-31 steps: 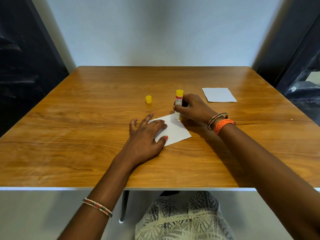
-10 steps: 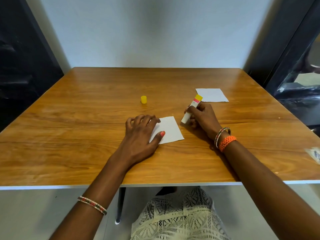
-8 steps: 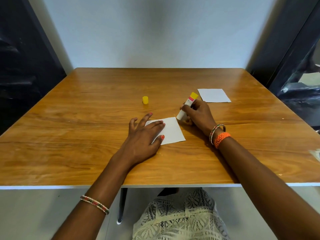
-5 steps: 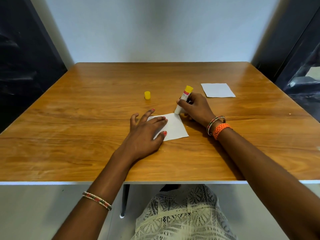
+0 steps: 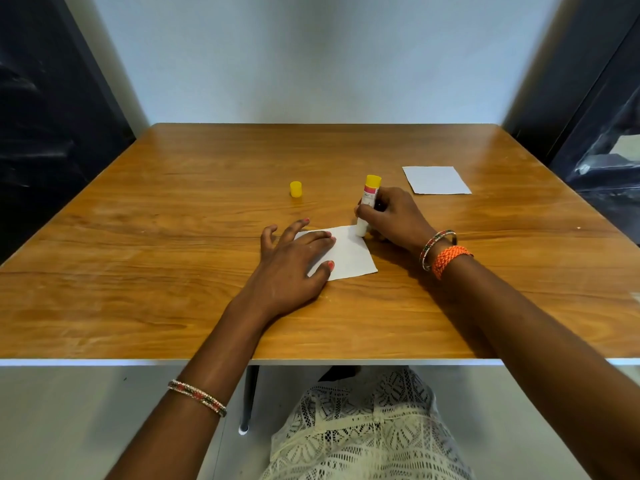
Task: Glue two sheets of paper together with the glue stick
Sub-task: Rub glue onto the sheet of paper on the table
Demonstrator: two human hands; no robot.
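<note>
A small white sheet of paper (image 5: pixel 349 252) lies on the wooden table (image 5: pixel 173 237) in the middle. My left hand (image 5: pixel 291 268) rests flat on its left part with fingers spread, pinning it. My right hand (image 5: pixel 391 216) grips a white glue stick (image 5: pixel 367 202) with a yellow end, almost upright, its lower tip touching the sheet's far right corner. A second white sheet (image 5: pixel 435 180) lies flat at the far right, apart from both hands. The yellow cap (image 5: pixel 295 188) stands alone beyond my left hand.
The table's near edge has a white rim (image 5: pixel 104 362). Dark panels (image 5: pixel 52 133) stand at both sides and a pale wall behind. Bare wood surrounds the sheets.
The glue stick has moved from the sheet's right side up to its far right corner and stands more upright. My left hand stays pressed on the sheet, fingers now spread.
</note>
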